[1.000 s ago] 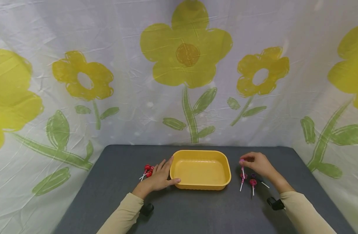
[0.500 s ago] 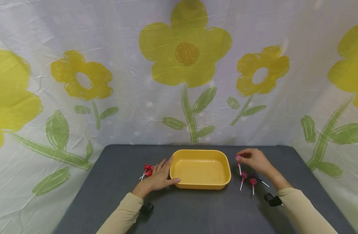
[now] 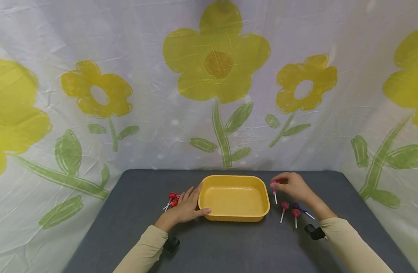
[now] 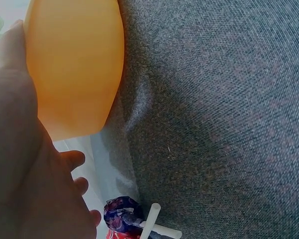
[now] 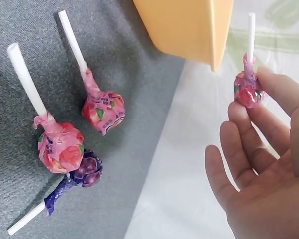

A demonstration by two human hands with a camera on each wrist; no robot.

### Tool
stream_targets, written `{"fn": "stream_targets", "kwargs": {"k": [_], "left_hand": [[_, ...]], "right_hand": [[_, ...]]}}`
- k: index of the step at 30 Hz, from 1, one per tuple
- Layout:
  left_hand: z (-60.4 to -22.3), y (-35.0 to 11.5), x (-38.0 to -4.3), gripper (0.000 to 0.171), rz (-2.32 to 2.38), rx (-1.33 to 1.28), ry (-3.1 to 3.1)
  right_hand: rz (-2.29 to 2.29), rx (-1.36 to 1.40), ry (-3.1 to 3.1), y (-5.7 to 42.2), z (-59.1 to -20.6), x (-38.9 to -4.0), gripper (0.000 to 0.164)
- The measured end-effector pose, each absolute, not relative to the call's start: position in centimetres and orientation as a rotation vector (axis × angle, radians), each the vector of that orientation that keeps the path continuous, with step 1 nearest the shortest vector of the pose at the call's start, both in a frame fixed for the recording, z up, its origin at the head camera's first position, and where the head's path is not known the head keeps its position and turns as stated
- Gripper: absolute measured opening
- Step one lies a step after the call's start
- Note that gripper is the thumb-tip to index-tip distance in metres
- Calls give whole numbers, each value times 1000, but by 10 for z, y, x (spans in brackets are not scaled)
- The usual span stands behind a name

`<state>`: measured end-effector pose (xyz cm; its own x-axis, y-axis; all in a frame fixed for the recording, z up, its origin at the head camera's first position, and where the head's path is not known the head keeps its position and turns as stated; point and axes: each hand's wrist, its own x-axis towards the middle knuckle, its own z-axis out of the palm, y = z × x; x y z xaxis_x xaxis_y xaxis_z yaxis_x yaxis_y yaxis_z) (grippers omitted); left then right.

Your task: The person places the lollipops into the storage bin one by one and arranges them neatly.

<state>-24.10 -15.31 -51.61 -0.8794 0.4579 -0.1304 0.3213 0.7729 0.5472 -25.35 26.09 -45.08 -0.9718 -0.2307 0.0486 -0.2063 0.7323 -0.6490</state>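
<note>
My right hand [image 3: 294,186] pinches a pink-wrapped lollipop [image 5: 249,87] by its candy end between thumb and fingertips; its white stick points down in the head view. The hand is raised just right of a yellow plastic bin [image 3: 234,218]. My left hand [image 3: 184,209] rests at the bin's left end, fingers stretched along the side and thumb over the front rim. Below the right hand lie two pink lollipops [image 5: 62,152] and a purple one [image 5: 87,172]. Beyond the left hand's fingers are red lollipops [image 3: 173,197] and a dark blue one [image 4: 122,213], partly hidden.
A dark grey cloth-covered table [image 3: 229,246] carries everything. Behind it hangs a white curtain [image 3: 154,144] printed with yellow flowers. A black wrist camera [image 3: 315,232] sits under the right forearm, another [image 3: 171,244] under the left.
My right hand has lifted the pink lollipop up and leftward, away from the others and closer to the bin. The left hand and the bin have stayed put.
</note>
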Motion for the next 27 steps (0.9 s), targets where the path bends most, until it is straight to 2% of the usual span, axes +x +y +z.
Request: {"fn": "stream_targets", "kwargs": {"k": [27], "left_hand": [[-519,-153,-243,113,739,553,2709]], "right_hand": [[-1160,-458,2824,234,-448,-262,32]]}}
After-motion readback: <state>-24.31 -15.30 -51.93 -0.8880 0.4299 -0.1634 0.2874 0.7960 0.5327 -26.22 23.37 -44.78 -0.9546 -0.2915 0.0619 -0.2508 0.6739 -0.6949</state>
